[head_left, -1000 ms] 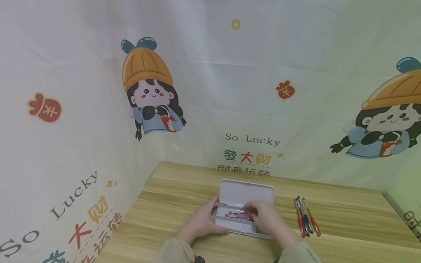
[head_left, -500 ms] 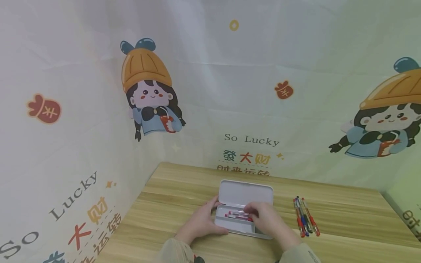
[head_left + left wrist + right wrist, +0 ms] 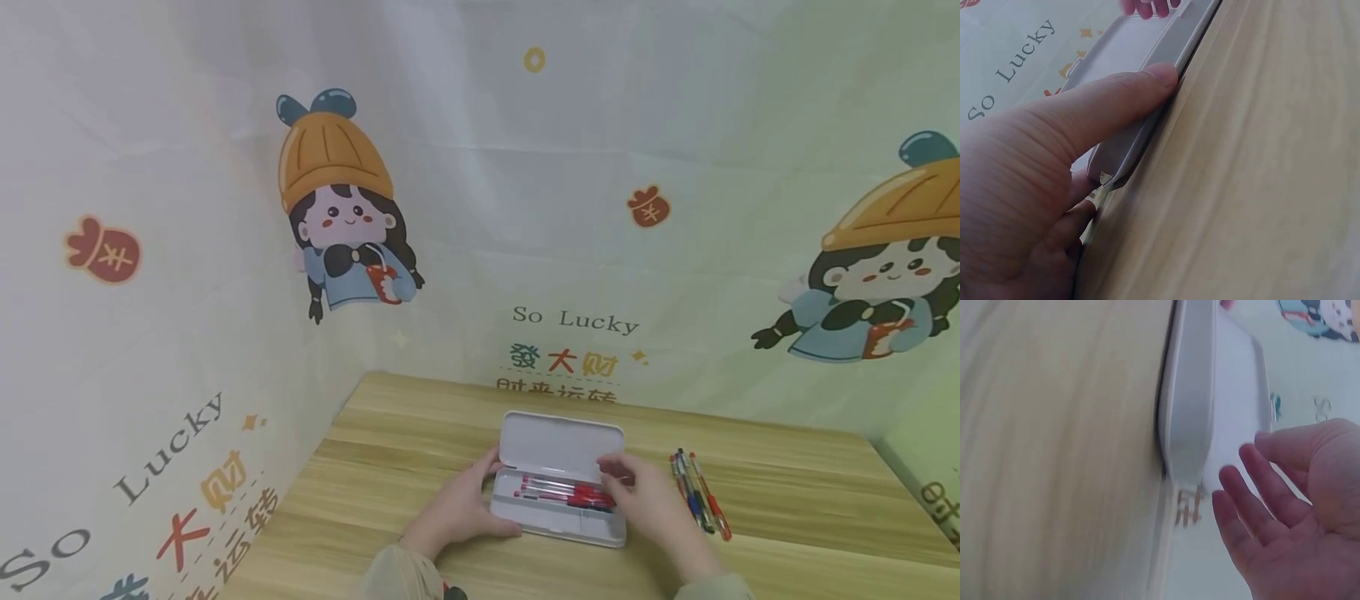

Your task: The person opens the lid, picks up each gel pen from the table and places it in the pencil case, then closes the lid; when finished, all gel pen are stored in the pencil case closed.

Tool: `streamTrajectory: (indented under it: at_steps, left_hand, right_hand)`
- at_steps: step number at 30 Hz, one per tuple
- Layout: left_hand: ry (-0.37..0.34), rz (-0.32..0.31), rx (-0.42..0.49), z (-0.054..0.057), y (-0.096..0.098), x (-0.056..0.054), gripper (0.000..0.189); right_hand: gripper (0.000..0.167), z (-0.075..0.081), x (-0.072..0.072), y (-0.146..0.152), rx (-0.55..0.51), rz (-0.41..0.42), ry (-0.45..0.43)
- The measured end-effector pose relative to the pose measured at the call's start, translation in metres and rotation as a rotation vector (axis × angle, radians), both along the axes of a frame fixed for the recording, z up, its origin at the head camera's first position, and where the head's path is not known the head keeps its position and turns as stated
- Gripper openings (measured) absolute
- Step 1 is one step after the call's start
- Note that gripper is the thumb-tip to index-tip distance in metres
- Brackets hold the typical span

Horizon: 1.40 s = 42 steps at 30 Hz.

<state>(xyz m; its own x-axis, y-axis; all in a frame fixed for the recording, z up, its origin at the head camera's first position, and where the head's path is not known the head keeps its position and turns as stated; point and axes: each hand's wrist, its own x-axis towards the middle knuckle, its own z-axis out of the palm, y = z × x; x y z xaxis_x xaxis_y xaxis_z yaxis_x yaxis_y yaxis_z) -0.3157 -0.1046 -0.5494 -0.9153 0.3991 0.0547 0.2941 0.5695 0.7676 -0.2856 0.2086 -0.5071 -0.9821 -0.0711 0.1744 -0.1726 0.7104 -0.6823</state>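
Nearest are two pale sleeves (image 3: pixel 397 575). The left hand (image 3: pixel 461 504) grips the left end of a flat case, with its thumb over the front edge. The right hand (image 3: pixel 651 504) is by the right end. Its fingers are a bit bent and a bit apart, with nothing in them. I can't tell if it touches the case.

The case (image 3: pixel 543 518) sits on the table (image 3: pixel 405 450) with its lid (image 3: pixel 558 440) up. It looks hard, smooth and light, so it could slide if bumped. The ends look like the best place to hold it.

A few red pens (image 3: pixel 592 497) lie in the back part of the case. They look thin, stiff and light, and they might roll or slip. The fat colored part seems easiest to pinch.

More pens (image 3: pixel 694 502), red and blue, lie on the table, right of the case. Farthest back hangs a cloth (image 3: pixel 480 250) with cartoon kids and writing on it.
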Motion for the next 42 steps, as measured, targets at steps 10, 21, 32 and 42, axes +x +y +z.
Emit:
streamTrajectory:
  at_steps: [10, 21, 32, 42]
  left_hand:
    - [-0.006, 0.014, -0.001, 0.002, -0.001, 0.001, 0.135]
    - [-0.017, 0.016, -0.004, 0.001, -0.002, 0.001, 0.134]
    - [-0.008, 0.013, -0.009, 0.0, -0.002, 0.001, 0.134]
    - [-0.013, 0.001, 0.002, 0.001, -0.001, 0.001, 0.132]
  right_hand:
    - [0.035, -0.001, 0.008, 0.044, -0.007, -0.125, 0.137]
    - [0.049, -0.001, 0.015, 0.072, 0.034, -0.209, 0.008]
    - [0.054, -0.006, 0.015, 0.1, 0.035, -0.266, -0.059]
    - [0.06, -0.009, 0.021, 0.115, 0.131, -0.28, -0.138]
